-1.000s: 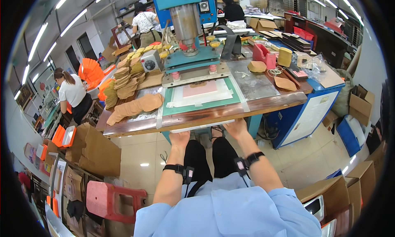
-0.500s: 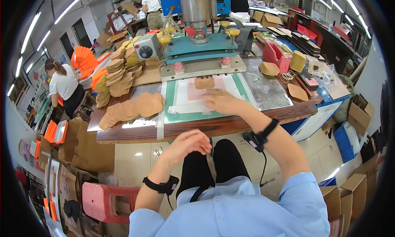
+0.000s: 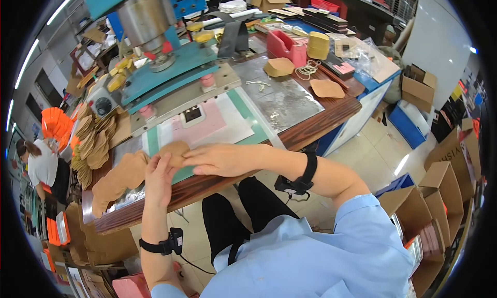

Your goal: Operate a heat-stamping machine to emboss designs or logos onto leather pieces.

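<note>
A tan rounded leather piece [image 3: 175, 148] is held between my two hands over the front left of the bench. My left hand [image 3: 159, 178] pinches its near left side between thumb and fingers. From the right, my right hand [image 3: 220, 160] closes its fingertips on the piece's right edge, palm turned down. Left of my left hand lies a long overlapping row of similar tan leather pieces [image 3: 120, 180]. Beyond my hands a pink sheet [image 3: 212, 126] lies on white paper, with a small pale frame with dark slots [image 3: 193, 115] at its far side.
A teal press plate [image 3: 173, 75] under a metal cylinder [image 3: 145, 18] stands behind the work spot. Stacks of leather pieces [image 3: 96, 143] are to its left. On the right are a metal sheet [image 3: 282, 104], a red dispenser [image 3: 286, 48] and a loose tan piece [image 3: 327, 88]. Cardboard boxes [image 3: 440, 189] stand right.
The view has swung right. The tan piece on the pink sheet is gone from there, and a tan piece is now in my hands. My left hand has risen to the bench; both hands have come together.
</note>
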Action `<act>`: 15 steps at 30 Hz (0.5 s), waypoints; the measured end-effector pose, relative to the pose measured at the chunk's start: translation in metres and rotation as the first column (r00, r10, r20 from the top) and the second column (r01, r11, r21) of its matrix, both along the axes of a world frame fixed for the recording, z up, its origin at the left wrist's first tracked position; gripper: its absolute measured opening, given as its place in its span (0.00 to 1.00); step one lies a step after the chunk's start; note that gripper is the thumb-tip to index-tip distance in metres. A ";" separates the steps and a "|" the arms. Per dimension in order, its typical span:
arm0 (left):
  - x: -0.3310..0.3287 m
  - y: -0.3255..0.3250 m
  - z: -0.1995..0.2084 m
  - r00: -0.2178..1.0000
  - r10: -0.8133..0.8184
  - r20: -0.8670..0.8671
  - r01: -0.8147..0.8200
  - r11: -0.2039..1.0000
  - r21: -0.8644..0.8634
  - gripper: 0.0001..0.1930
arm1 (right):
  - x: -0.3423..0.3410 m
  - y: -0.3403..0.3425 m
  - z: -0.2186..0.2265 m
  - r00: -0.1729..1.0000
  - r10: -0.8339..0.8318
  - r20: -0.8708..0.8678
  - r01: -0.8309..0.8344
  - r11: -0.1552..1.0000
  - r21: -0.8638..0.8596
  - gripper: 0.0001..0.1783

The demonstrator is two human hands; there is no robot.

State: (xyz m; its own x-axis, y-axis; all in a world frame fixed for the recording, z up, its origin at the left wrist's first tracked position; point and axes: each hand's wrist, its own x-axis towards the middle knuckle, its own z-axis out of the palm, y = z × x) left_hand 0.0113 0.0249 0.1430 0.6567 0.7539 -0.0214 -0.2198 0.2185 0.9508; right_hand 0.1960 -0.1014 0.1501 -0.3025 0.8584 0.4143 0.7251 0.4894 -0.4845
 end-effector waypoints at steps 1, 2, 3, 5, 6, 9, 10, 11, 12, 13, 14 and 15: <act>-0.002 0.004 -0.001 1.000 0.010 -0.024 -0.009 0.999 0.053 0.11 | 0.006 -0.009 -0.008 1.000 -0.025 -0.011 0.026 0.994 0.103 0.20; -0.007 0.012 -0.001 0.997 0.040 -0.068 -0.031 0.991 0.128 0.07 | 0.015 -0.019 -0.014 0.998 -0.050 -0.023 0.053 0.977 0.207 0.19; -0.014 0.023 0.002 0.991 0.074 -0.110 -0.051 0.978 0.203 0.04 | 0.039 -0.032 -0.011 0.989 -0.115 -0.093 0.132 0.971 0.200 0.17; -0.048 0.037 0.021 0.958 0.201 -0.204 -0.145 0.954 0.261 0.03 | 0.080 -0.066 0.017 0.858 -0.505 -0.096 0.504 0.863 -0.039 0.14; -0.056 0.053 0.028 0.940 0.194 -0.279 -0.086 0.930 0.357 0.05 | 0.114 -0.085 0.015 0.750 -0.661 0.002 0.661 0.750 0.014 0.12; -0.086 0.090 0.027 0.704 0.601 -0.378 0.006 0.527 0.850 0.14 | 0.199 -0.137 -0.002 0.334 -0.919 0.209 0.873 0.386 0.298 0.14; -0.090 0.094 0.023 0.574 0.766 -0.289 0.094 0.289 0.953 0.17 | 0.208 -0.147 0.000 0.230 -0.927 0.296 0.905 0.315 0.286 0.17; -0.079 0.078 0.030 0.516 0.825 -0.230 0.197 0.146 0.969 0.22 | 0.223 -0.155 -0.007 0.195 -0.944 0.265 0.916 0.272 0.296 0.16; -0.070 0.070 0.027 0.581 0.774 -0.251 0.255 0.120 0.960 0.22 | 0.233 -0.160 -0.016 0.159 -0.959 0.234 0.925 0.227 0.305 0.15; -0.063 0.065 0.023 0.637 0.721 -0.274 0.310 0.086 0.947 0.21 | 0.234 -0.160 -0.015 0.188 -0.964 0.186 0.930 0.236 0.281 0.14; -0.058 0.056 0.021 0.685 0.664 -0.301 0.362 0.048 0.931 0.21 | 0.234 -0.160 -0.014 0.218 -0.966 0.136 0.935 0.247 0.255 0.14; -0.050 0.040 0.019 0.679 0.675 -0.290 0.409 -0.020 0.912 0.17 | 0.234 -0.160 -0.013 0.245 -0.966 0.086 0.938 0.259 0.230 0.13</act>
State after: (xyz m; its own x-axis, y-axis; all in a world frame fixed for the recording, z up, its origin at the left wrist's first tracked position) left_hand -0.0383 0.0648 0.1622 0.7409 0.4442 0.5038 0.5202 -0.8540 -0.0121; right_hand 0.4298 -0.2617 0.1369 0.6297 0.5242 0.5733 0.7554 -0.5852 -0.2946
